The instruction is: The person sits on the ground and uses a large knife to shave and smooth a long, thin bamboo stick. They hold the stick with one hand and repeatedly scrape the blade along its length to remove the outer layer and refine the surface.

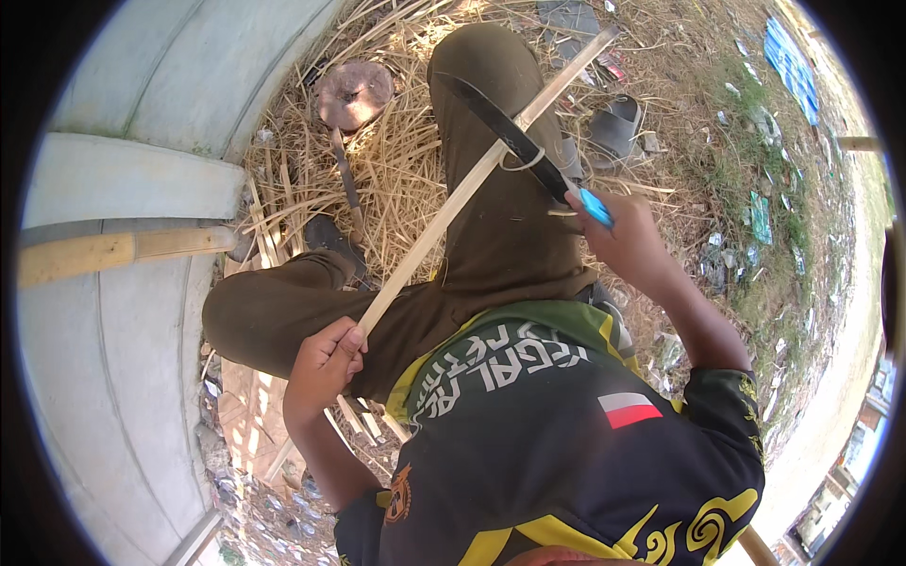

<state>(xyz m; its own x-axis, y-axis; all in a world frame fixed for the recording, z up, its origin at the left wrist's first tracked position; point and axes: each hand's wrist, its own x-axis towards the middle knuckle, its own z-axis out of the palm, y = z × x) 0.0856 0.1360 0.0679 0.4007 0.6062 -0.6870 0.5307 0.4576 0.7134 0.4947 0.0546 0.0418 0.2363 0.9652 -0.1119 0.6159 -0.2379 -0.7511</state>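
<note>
A long pale bamboo strip (439, 224) slants across my lap, its far end beyond my raised right knee. My left hand (326, 363) is closed around its near end, thumb on top. My right hand (618, 236) grips the blue handle of a knife (495, 118). The dark blade crosses over the strip above my right thigh and appears to touch it. A thin pale curl (524, 160) loops at the blade near the handle.
Thin shavings (401, 189) cover the ground ahead. Among them lie a round brownish block (354, 94) and a second long blade (347, 179). A grey sandal (615, 127) is at the right. A pale panelled wall (113, 349) with a bamboo pole (123, 253) stands close on the left.
</note>
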